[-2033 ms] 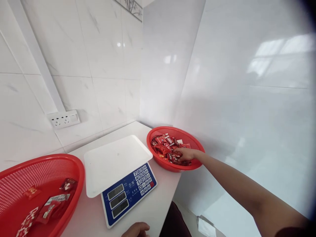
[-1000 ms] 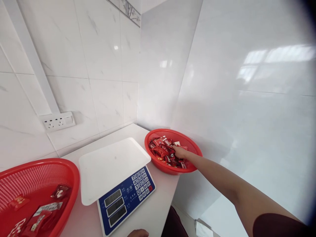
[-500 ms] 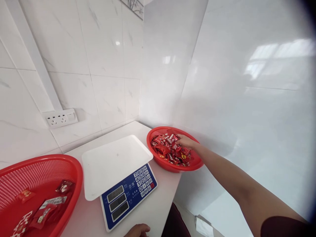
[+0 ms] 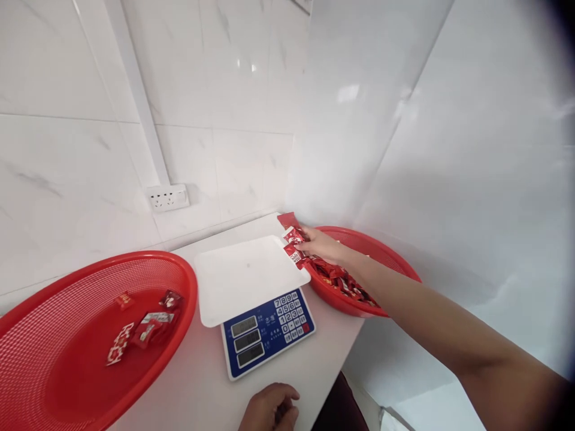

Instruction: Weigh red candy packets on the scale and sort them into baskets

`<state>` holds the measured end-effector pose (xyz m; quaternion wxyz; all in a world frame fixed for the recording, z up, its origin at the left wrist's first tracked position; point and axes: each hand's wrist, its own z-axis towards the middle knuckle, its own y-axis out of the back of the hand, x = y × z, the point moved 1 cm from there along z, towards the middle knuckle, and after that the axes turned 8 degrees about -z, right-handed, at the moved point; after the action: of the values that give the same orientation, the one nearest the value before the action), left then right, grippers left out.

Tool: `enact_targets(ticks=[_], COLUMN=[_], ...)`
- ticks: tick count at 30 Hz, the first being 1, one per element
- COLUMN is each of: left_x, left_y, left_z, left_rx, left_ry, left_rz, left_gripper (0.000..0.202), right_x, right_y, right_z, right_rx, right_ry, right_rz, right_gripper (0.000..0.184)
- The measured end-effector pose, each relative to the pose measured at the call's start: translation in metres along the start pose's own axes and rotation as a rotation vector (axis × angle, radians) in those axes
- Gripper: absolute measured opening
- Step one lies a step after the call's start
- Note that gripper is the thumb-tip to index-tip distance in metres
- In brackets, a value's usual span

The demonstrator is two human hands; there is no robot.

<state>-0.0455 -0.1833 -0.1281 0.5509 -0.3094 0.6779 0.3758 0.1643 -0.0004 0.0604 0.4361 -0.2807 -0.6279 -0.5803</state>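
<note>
My right hand [image 4: 320,244] is closed on several red wrapped candies [image 4: 293,237], held over the left rim of the right-hand red basket [image 4: 335,302], beside the scale's pan. More red wrapped candies [image 4: 344,280] lie heaped in that basket, partly hidden by my forearm. The digital scale [image 4: 269,332] has a blue keypad panel, and its white pan [image 4: 247,275] is bare. Near the front of the table, my left hand [image 4: 269,407] rests loosely curled, thumb apart from the fingers, holding nothing.
A larger red mesh basket [image 4: 72,287] on the left contains several wrapped candies [image 4: 146,329]. Tiled walls meet behind the white table [image 4: 193,389]. A power socket [image 4: 168,197] is mounted on the back wall.
My right hand has lifted candies out of the heap and carried them left toward the scale pan. The left hand shows more fully. The view has turned left.
</note>
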Motion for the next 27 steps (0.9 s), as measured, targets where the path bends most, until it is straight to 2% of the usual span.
enact_targets(ticks=[5, 8, 11, 14, 19, 23, 25, 27], left_x=[-0.017, -0.019, -0.02, -0.02, -0.02, -0.019, -0.018, -0.015], left_y=[0.004, 0.004, 0.004, 0.005, 0.004, 0.004, 0.003, 0.003], left_z=[-0.005, -0.006, -0.007, -0.006, -0.006, -0.006, -0.006, -0.005], left_rx=[0.01, 0.021, 0.016, 0.007, 0.013, 0.001, -0.003, -0.001], left_ry=[-0.005, -0.01, -0.019, -0.004, 0.004, 0.006, 0.005, 0.005], left_rz=[0.063, 0.076, 0.079, 0.072, 0.065, 0.056, 0.055, 0.066], left_gripper=[0.024, 0.025, 0.025, 0.026, 0.027, 0.025, 0.025, 0.025], right_x=[0.004, 0.007, 0.014, 0.018, 0.01, 0.007, 0.005, -0.002], right_y=[-0.048, -0.063, -0.07, -0.071, -0.07, -0.059, -0.045, -0.023], right_z=[0.017, 0.022, 0.024, 0.027, 0.032, 0.025, 0.017, 0.007], right_rx=[-0.014, -0.015, -0.048, -0.065, 0.012, -0.035, -0.052, -0.077], right_ry=[0.131, 0.163, 0.235, 0.259, 0.126, 0.134, 0.148, 0.142], right_rz=[-0.424, -0.524, -0.534, -0.443, -0.163, -0.339, -0.466, -0.563], right_gripper=[0.052, 0.052, 0.049, 0.045, 0.041, 0.038, 0.036, 0.036])
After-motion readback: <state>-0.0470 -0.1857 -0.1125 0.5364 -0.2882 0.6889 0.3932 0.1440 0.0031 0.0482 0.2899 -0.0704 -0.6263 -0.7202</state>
